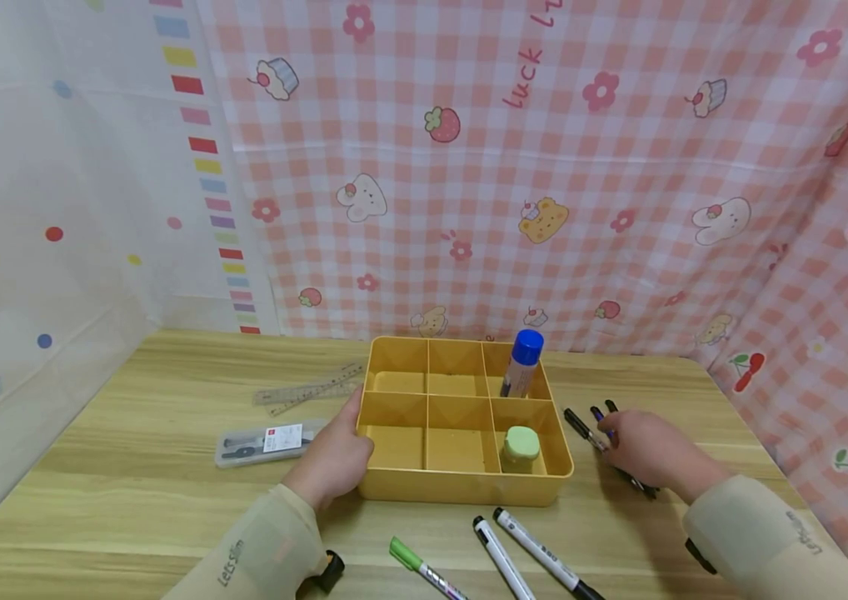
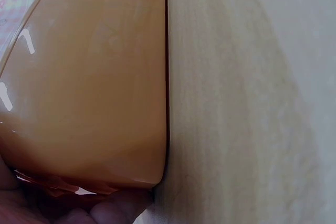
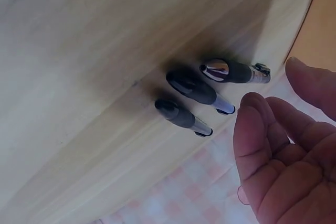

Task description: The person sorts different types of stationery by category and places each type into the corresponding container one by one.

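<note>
A yellow divided storage box [image 1: 461, 487] stands on the table, and my left hand [image 1: 337, 454] grips its left side. In the left wrist view, the fingers [image 2: 121, 208] bend round the end of the box wall [image 2: 94, 77]. Close over three pens right of the box is my right hand [image 1: 652, 450]. In the right wrist view its thumb [image 3: 312, 87] is apart from the bent fingers, with nothing between them. The pens lie side by side: one with a shiny tip [image 3: 215, 71], a middle black-gripped pen [image 3: 191, 85] and another black-gripped pen [image 3: 176, 113].
The box holds a blue-capped glue stick [image 1: 523, 362] and a small green-lidded jar [image 1: 521, 450]. Left of it lie clear rulers [image 1: 311, 390] and a compass case [image 1: 251, 450]. In front are a green marker [image 1: 424, 567] and two white markers, one nearer the right [image 1: 540, 546]. Patterned cloth hangs behind.
</note>
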Available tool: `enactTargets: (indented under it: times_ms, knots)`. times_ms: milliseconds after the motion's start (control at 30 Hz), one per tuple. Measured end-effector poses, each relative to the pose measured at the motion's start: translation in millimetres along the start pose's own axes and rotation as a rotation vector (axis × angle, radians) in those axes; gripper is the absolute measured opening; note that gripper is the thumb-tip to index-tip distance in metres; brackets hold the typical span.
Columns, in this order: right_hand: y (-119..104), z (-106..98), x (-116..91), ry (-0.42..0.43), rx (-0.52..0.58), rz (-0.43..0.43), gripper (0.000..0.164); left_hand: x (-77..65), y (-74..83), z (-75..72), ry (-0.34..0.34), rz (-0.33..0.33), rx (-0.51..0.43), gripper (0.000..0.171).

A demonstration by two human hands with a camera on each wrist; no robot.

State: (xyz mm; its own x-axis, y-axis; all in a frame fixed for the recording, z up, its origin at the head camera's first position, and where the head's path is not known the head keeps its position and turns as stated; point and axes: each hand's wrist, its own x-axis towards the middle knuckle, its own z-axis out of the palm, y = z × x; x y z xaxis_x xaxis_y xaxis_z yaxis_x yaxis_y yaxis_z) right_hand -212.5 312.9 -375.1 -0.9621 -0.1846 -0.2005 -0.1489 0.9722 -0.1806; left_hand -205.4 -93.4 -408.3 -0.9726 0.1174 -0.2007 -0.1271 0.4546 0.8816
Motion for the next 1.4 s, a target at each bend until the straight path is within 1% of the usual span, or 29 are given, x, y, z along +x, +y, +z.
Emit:
enactTargets:
  times_ms: [300, 567, 933, 1233, 1400]
  knots:
    - [1.2, 4.8, 2.0, 0.006, 0.006, -0.007, 0.04, 0.1, -0.8, 0.4, 0.002, 0.006, 0.002, 0.085]
    - [-0.7, 6.9, 2.0, -0.012, 0.025, 0.015, 0.039, 0.9, -1.2, 0.3, 0.002, 0.011, -0.007, 0.085]
    - [-3.2, 9.6, 1.9, -0.001, -0.026, 0.017, 0.035, 0.2, 0.0, 0.4, 0.002, 0.001, 0.003, 0.084]
    - [-4.0, 11.5, 0.8, 0.015, -0.061, -0.016, 0.028, 0.6, -0.6, 0.4, 0.005, -0.005, 0.003, 0.084]
    - [-4.7, 11.7, 0.7, 0.01, -0.065, -0.014, 0.024, 0.9, -1.1, 0.1, 0.002, -0.004, -0.001, 0.084]
